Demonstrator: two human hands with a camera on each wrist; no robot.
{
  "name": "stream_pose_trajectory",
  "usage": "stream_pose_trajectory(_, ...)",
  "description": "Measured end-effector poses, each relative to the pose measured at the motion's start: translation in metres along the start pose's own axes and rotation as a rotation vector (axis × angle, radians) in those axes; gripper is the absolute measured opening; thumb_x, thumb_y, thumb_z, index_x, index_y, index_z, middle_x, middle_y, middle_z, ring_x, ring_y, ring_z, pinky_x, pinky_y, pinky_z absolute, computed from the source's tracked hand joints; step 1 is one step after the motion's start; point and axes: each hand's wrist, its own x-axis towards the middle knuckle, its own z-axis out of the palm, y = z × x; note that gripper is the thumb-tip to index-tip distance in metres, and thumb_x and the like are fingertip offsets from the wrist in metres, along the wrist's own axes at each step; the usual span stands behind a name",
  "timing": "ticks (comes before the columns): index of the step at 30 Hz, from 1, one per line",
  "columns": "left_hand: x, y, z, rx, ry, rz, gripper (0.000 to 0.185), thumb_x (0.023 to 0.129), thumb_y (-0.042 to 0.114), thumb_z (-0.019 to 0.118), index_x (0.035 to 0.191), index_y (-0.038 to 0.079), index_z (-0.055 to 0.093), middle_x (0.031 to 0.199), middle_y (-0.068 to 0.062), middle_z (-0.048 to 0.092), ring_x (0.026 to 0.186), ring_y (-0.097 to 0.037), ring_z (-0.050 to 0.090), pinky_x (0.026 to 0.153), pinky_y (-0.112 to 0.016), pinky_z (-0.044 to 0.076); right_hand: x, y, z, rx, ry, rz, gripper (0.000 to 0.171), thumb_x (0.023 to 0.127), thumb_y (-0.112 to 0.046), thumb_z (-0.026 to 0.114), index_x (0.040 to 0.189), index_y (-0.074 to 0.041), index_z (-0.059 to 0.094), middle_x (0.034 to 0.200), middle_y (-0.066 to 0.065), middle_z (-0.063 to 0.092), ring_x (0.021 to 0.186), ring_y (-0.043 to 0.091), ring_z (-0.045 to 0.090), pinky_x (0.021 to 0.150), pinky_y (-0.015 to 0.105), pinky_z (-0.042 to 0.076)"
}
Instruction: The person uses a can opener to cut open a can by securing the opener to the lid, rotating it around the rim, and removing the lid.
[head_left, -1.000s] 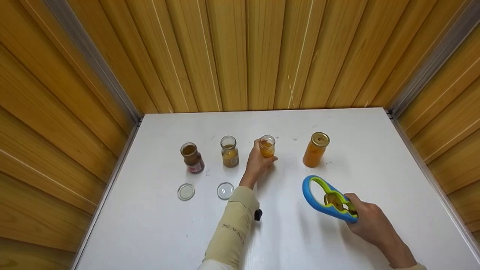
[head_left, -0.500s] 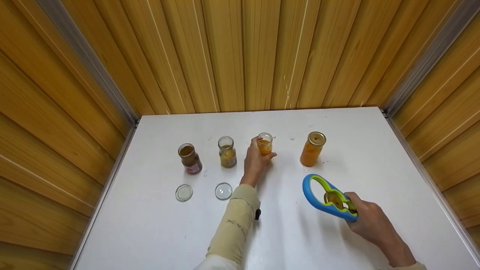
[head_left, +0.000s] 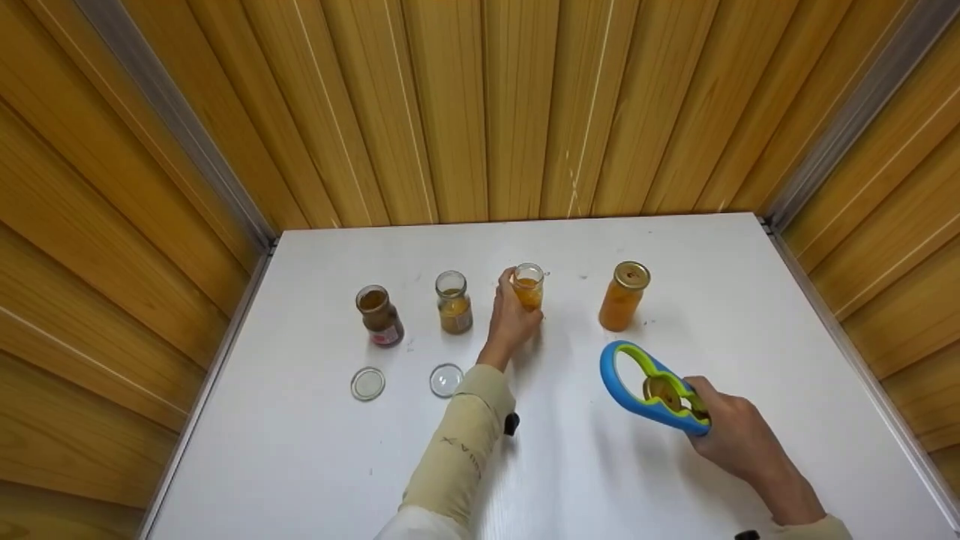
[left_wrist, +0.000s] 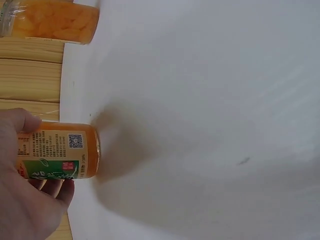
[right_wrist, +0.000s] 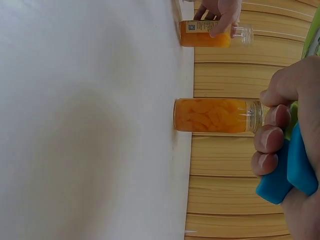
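My left hand grips an open glass jar that stands upright near the back of the table. The jar holds orange fruit; its printed label faces the left wrist camera. In my right hand is a blue and green jar opener, held up over the table at the right. A gold lid sits inside the opener's frame. Beyond it stands a second jar of orange fruit with its gold lid on, apart from both hands. The palm side of my right hand is hidden in the head view.
Left of my left hand stand two lidless jars, one with yellowish contents and one with brown contents. Two lids, one beside my left sleeve and one farther left, lie in front of them. Wood-look panels border the table.
My left thumb has drawn in closer against the jar. My right hand has moved slightly forward and left with the jar opener. The head view has shifted a little.
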Motion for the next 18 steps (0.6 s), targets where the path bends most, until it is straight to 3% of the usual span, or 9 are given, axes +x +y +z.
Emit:
stream_pose_trajectory(6,-0.002,-0.001,-0.004,-0.036,0.009,-0.036,0.093,0.085,-0.002,0.079,0.156,0.013,0.020,0.150,-0.021,0.043,0.142,-0.032,0.043,0.118,-0.045,0.035,0.003,-0.003,-0.002,0.005,-0.007,-0.019,0.060,0.066,0.007,0.089,0.117,-0.004,0.060,0.086,0.005,0.071,0.062,0.005,0.055,0.059,0.028,0.057)
stream_pose_trajectory(11,-0.007,0.000,-0.009,-0.038,0.042,-0.122,0.096,0.085,0.007,0.083,0.159,0.009,0.021,0.148,-0.023,0.044,0.141,-0.034,0.045,0.117,-0.046,0.036,0.004,-0.004,-0.004,0.005,-0.004,-0.018,0.062,0.065,0.008,0.090,0.118,-0.004,0.060,0.089,0.009,0.072,0.063,0.008,0.059,0.059,0.032,0.059)
stream_pose_trajectory(18,-0.017,0.003,-0.014,-0.091,0.001,-0.225,0.097,0.092,0.022,0.080,0.163,0.007,0.015,0.158,-0.024,0.034,0.147,-0.036,0.037,0.120,-0.046,0.032,0.005,-0.005,-0.007,0.013,-0.022,0.002,0.062,0.066,0.007,0.090,0.119,-0.004,0.059,0.090,0.009,0.072,0.063,0.010,0.057,0.061,0.037,0.060)
